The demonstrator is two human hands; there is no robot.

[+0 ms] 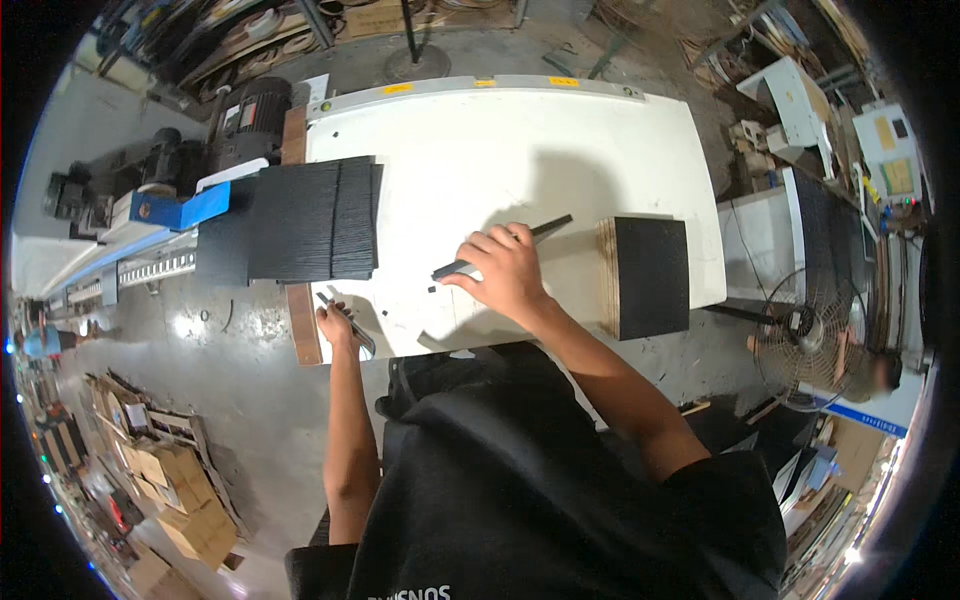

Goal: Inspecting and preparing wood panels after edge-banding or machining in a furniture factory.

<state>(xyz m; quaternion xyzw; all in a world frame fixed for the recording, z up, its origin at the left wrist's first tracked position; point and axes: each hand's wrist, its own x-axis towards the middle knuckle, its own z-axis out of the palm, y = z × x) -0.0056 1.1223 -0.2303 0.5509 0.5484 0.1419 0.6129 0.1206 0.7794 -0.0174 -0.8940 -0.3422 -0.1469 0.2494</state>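
Note:
My right hand [505,275] is closed around a narrow black strip [553,227], held at a slant above the middle of a white tabletop [440,130]. At the table's near left edge, my left hand [335,322] is closed on a slim silver-grey tool [361,338]; its exact kind is unclear. Beyond that hand lies a fanned stack of thin black sheets [300,220]. A second, squared stack of black-topped sheets [652,280] sits to the right of my right hand, its pale layered side showing. Small black scraps [432,290] lie between my hands.
A spirit level [520,83] lies along the table's far edge. At left stands a machine with a dark motor [255,120] and a blue bracket [190,208]. A caged fan [805,335] stands at right, with a person [880,375] behind. Cardboard boxes [190,500] lie on the left floor.

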